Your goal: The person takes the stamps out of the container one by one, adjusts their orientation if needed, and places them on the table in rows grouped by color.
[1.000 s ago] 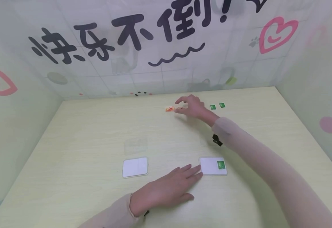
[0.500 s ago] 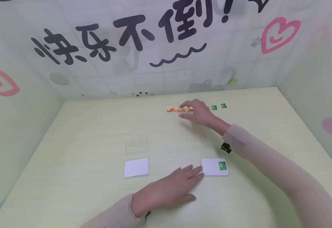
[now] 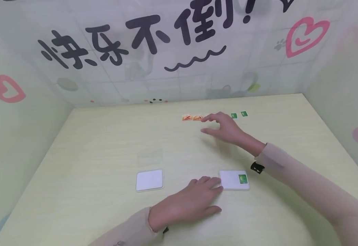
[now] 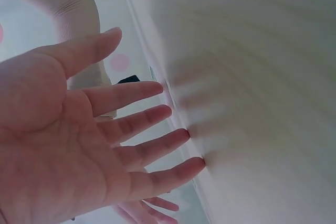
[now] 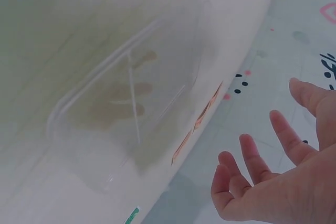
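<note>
My left hand [image 3: 189, 201] lies low over the table with fingers outstretched, their tips at the left edge of a white rectangular card in a clear case [image 3: 230, 180]. A small green square picture piece [image 3: 243, 179] sits on that card's right side. In the left wrist view the left palm [image 4: 68, 145] holds nothing. My right hand [image 3: 226, 128] hovers near the back row, thumb and fingers apart and nothing between them. Just beyond its fingertips lie small orange picture pieces [image 3: 187, 118]; the hand covers part of that row. The right wrist view shows these orange pieces [image 5: 207, 109] edge-on.
A second white card [image 3: 149, 180] lies to the left, with a faint clear plastic piece [image 3: 150, 156] behind it. Two green pieces [image 3: 234, 115] lie at the back right. In the right wrist view a clear plastic case [image 5: 131, 93] rests on the table. Printed walls enclose the table.
My right hand has drawn back rightward and toward me from the orange pieces, uncovering more of them. The left hand stays at the card's edge. The head view has shifted slightly.
</note>
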Demonstrator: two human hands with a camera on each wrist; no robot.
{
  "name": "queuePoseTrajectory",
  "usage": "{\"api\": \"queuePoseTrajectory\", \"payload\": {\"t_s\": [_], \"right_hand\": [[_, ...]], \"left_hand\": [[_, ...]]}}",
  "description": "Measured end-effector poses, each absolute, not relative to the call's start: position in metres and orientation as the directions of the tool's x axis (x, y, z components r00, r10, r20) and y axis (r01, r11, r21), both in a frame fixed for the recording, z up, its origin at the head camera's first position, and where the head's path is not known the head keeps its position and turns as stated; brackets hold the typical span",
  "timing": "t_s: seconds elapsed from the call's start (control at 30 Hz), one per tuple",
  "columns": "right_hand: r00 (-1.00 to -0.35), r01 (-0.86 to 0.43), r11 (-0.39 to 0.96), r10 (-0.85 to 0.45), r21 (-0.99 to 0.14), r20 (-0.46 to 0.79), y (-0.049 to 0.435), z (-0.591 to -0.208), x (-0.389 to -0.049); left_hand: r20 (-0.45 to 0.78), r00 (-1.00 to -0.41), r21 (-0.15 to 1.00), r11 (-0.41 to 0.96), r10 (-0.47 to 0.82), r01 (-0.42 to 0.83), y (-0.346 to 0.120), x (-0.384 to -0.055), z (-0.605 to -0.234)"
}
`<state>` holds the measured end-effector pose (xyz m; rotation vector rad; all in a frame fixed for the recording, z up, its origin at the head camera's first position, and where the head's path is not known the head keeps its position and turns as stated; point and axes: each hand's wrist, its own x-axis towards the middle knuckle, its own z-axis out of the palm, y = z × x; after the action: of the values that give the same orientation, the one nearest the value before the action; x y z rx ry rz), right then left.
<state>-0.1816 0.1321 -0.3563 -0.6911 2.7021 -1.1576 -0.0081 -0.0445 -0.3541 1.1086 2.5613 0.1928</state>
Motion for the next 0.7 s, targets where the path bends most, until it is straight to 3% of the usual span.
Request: {"api": "queuePoseTrajectory", "payload": {"t_s": [0.23, 0.7], "right_hand": [[-0.889, -0.365, 0.593, -0.452, -0.718, 0.079, 0.151, -0.355, -0.162], [-0.895, -0.368, 0.619, -0.438, -0.694, 0.084, 0.192, -0.350, -0.105]], "left_hand": [[-0.227, -0.651, 0.292, 0.689, 0.724, 0.664, -0.035, -0.017, -0.356], [-0.228, -0.696, 0.564, 0.675, 0.681, 0.476, -0.029, -0.038, -0.359]]}}
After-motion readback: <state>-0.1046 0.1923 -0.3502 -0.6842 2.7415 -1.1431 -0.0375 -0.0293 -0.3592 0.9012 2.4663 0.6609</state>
